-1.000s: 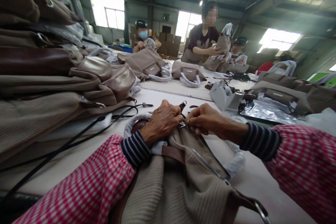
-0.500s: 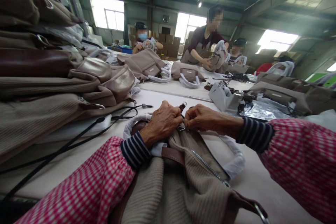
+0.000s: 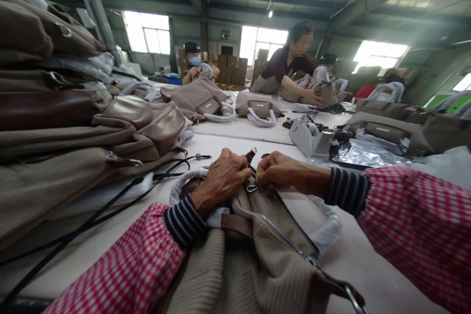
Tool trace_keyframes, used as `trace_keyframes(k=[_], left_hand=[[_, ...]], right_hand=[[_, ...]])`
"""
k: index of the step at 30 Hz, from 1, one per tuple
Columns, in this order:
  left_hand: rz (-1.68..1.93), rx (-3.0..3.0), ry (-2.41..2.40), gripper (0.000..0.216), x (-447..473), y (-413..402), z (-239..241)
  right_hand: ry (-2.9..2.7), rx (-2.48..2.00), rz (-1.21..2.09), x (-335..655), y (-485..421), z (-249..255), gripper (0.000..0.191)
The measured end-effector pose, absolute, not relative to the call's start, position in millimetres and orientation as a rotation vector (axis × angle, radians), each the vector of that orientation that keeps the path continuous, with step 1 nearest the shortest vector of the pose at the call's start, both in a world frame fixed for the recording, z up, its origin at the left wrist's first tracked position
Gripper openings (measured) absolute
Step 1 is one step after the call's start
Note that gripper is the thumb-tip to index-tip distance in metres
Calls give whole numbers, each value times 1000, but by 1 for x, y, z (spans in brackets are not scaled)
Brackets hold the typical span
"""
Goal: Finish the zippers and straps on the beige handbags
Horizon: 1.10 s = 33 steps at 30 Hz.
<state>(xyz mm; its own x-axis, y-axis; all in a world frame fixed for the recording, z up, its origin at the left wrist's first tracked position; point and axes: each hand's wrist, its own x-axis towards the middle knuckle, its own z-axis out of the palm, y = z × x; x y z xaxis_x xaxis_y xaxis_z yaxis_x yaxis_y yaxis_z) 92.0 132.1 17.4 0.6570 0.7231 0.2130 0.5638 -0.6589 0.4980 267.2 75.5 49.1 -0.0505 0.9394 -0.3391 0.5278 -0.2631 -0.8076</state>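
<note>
A taupe ribbed handbag [image 3: 243, 265] lies before me, its long metal zipper [image 3: 283, 233] running along the top and its brown strap tab [image 3: 237, 224] showing on the near side. At the bag's far end, my left hand [image 3: 226, 174] is closed on the edge, fingers curled under. Close beside it my right hand [image 3: 277, 171] pinches the same end, near a metal zipper pull [image 3: 252, 188]. What exactly lies between the fingertips is hidden. The wrapped white handle [image 3: 329, 223] rests on the table to the right.
Stacked handbags [image 3: 73, 127] rise high on the left, with black cords [image 3: 110, 206] hanging beside them. Across the white table [image 3: 221, 133] lie more bags [image 3: 257, 105], a white box [image 3: 309, 137] and clear plastic [image 3: 371, 151]. Several co-workers stand or sit at the far side.
Both hands keep their grip at the bag's far end, with hardly any shift. The view has tilted slightly. A co-worker across the table has moved a bag to the right and lower.
</note>
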Motion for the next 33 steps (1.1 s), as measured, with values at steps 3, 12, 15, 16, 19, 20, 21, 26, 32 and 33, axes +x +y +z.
trace_keyframes(k=[3, 12, 15, 16, 19, 20, 21, 26, 32, 33], left_hand=[[561, 2495, 995, 22, 92, 133, 17], [578, 2485, 980, 23, 92, 134, 15], [573, 2494, 974, 23, 92, 134, 15], [569, 2495, 973, 23, 92, 134, 15], [564, 2488, 969, 23, 91, 134, 14], [562, 2486, 968, 23, 91, 134, 14], [562, 2486, 970, 23, 91, 134, 14], [560, 2486, 993, 21, 92, 131, 17], [564, 2475, 956, 19, 91, 132, 16], [563, 2477, 944, 20, 91, 133, 15]], right_hand=[[-1593, -1805, 1275, 268, 79, 48, 14], [-1637, -1845, 1272, 270, 89, 43, 15], [-1626, -1842, 1270, 270, 88, 41, 15], [-1620, -1835, 1270, 270, 88, 41, 15], [-1614, -1831, 1278, 270, 91, 38, 15], [-1620, -1834, 1277, 270, 91, 37, 15], [-1630, -1835, 1276, 271, 92, 36, 16], [-1636, -1847, 1244, 270, 91, 38, 17], [-1599, -1778, 1236, 263, 88, 39, 16], [-1609, -1767, 1220, 262, 87, 37, 16]])
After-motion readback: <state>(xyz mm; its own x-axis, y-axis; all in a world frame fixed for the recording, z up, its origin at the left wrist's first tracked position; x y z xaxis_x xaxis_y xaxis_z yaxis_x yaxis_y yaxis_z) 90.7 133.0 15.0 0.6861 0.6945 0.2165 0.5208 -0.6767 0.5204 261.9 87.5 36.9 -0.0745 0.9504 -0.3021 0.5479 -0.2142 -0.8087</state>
